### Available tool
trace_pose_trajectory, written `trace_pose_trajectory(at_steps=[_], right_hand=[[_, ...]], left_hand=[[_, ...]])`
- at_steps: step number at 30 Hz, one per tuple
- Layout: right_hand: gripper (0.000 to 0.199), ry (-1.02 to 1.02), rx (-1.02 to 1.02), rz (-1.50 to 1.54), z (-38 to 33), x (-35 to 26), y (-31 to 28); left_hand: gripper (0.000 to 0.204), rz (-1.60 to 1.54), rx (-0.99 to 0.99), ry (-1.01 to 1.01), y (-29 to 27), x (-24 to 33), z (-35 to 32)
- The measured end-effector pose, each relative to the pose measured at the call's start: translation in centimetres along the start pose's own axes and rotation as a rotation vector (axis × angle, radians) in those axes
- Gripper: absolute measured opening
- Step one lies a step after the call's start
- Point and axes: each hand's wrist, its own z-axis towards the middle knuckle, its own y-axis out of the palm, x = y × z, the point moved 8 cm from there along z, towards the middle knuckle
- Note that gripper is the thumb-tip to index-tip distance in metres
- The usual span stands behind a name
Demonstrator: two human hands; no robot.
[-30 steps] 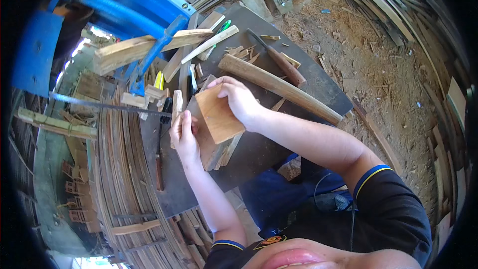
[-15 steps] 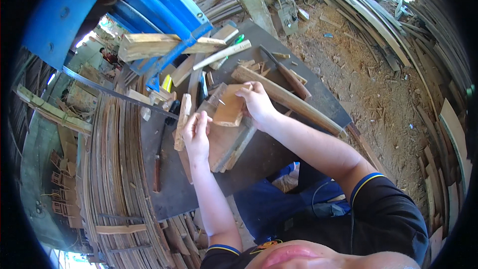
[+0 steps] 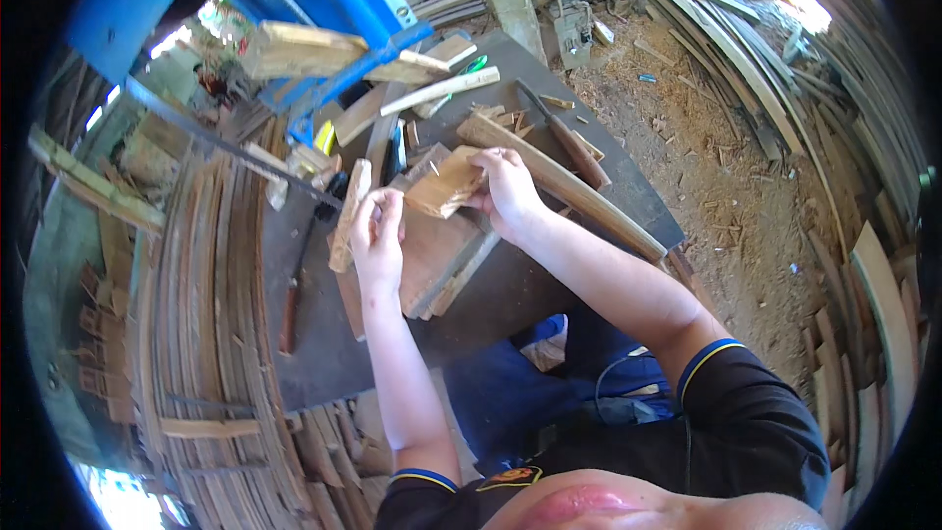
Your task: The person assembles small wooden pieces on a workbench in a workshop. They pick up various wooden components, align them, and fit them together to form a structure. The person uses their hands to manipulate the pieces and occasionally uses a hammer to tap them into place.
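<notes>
Clearly, the right grip [image 3: 510, 198] is closed on a small wood block [image 3: 446, 185], holding it by its right side, raised and tilted over a larger board [image 3: 422, 253]. The left grip [image 3: 378, 240] faces it from the other side, fingers curled, with thumb and forefinger close together near the block's left end; from this angle I can't fairly tell whether those tips touch the block or pinch something small.

The board lies below and between the two grips on a dark worktop [image 3: 324, 363]. Just left of the left grip is a rough stick [image 3: 350, 221], set at a slant. Farther left of that grip lies a tool [image 3: 288, 319] with a brown handle, while a saw [image 3: 226, 142] stretches away up and to the left.

Beyond the right grip, a long pole [image 3: 579, 191] runs slantwise, with a chisel [image 3: 577, 149] on its far side and scraps [image 3: 510, 120] near its upper end. Past both grips lies a pale stick [image 3: 442, 90], and farther off is a blue frame [image 3: 368, 61]. Well to the right of the right grip, chips litter the floor [image 3: 726, 255].
</notes>
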Motion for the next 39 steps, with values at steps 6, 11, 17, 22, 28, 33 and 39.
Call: trace_pose_trajectory(at_steps=[6,11,17,22,28,33,39], right_hand=[[0.023,-0.059,-0.029,-0.044,-0.5,-0.7,0.5],[0.033,-0.019,-0.085,-0.087,-0.8,-0.3,0.4],[0.036,-0.910,-0.036,-0.516,-3.7,-7.4,0.5],[0.036,-1.230,-0.017,-0.792,-9.3,-12.4,-3.5],[0.035,-1.175,0.060,-1.069,-11.5,-7.7,-4.4],[0.033,-0.884,0.070,-0.928,-9.4,-7.1,-5.3],[0.065,-0.620,-0.082,-0.826,-7.8,-4.4,-5.8]], left_hand=[[0.016,-0.033,-0.003,0.022,-0.2,-0.2,0.1],[0.016,-0.029,0.005,-0.012,-0.1,0.0,0.1],[0.020,-0.089,-0.028,-0.105,-1.0,-1.9,1.0],[0.022,-0.123,-0.128,-0.030,1.0,-1.0,1.5],[0.023,-0.105,-0.126,-0.029,0.4,-1.3,1.5],[0.021,-0.176,-0.153,0.005,1.1,-1.6,1.8],[0.023,-0.098,-0.173,0.053,1.2,-1.5,1.8]])
